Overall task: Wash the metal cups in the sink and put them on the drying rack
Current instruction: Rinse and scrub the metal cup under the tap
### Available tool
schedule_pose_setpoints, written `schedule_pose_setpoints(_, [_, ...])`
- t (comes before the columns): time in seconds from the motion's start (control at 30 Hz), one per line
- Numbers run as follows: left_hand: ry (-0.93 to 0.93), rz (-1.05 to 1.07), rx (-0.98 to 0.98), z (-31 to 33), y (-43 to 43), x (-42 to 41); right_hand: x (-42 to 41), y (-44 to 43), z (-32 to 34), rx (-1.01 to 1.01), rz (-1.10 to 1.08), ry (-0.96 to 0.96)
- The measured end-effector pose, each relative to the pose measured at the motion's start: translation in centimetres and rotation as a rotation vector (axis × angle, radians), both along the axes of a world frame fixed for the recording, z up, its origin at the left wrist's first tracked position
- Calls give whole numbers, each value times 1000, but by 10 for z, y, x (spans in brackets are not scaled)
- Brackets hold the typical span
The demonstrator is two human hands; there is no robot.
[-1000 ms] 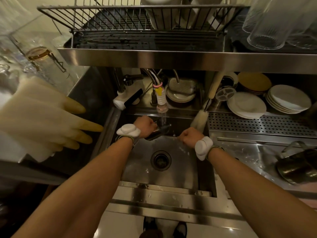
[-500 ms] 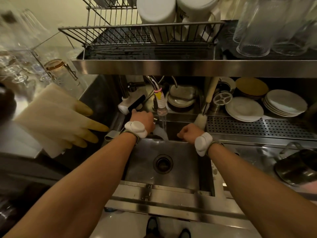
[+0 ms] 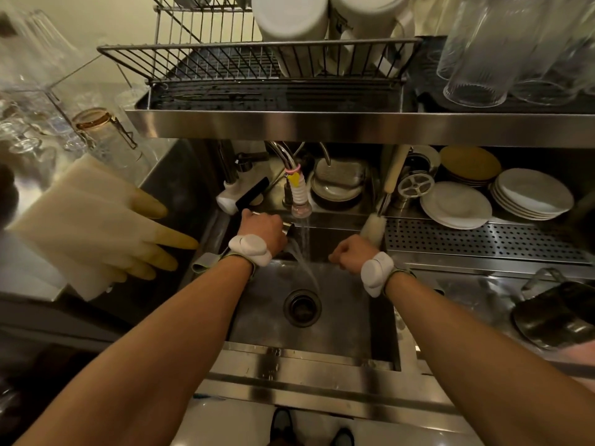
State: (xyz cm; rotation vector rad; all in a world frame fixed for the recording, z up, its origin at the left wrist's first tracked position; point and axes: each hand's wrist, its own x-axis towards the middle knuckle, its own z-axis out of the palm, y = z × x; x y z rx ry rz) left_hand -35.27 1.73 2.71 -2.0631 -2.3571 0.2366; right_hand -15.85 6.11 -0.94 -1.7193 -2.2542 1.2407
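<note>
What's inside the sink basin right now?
Inside the sink basin: the drain, a water stream from the faucet, and the left hand holding a metal cup, mostly covered. The closed right hand hides any contents.

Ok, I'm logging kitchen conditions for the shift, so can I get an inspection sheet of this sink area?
Surface: steel sink wet, drain uncovered.
Job's things: metal cup tilted under the faucet, water running; drying rack holds white containers at its right end.
Clutter: rubber gloves left; plates and bottle brush right.
Grippers: left hand holds the cup; right hand is a closed fist, contents not visible.
Cables: nothing seen.
Surroundings: drinking glasses on the shelf, metal pot at right.
</note>
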Motion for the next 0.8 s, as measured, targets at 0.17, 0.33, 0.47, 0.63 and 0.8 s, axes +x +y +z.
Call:
schedule_pose_setpoints(0.17, [-625,381,-71,-7,7,4,-10,-3,-9,-50,-9,16])
schedule_pose_setpoints(0.33, [-1298,670,-271,-15,7,19,-28,-6,-13,-86,-35,115])
schedule_pose_setpoints(0.47, [-1378,684,-231,-29,8,19,-38,-6,-15,-53,-24,142])
schedule_pose_setpoints(0.63, [-1148,479,-164,-42,7,-4,-40,-1,-19,-50,1,92])
schedule_pose_setpoints(0.8, [-1068,378,-139,-52,3,-27,-30,0,-28,-83,11,14])
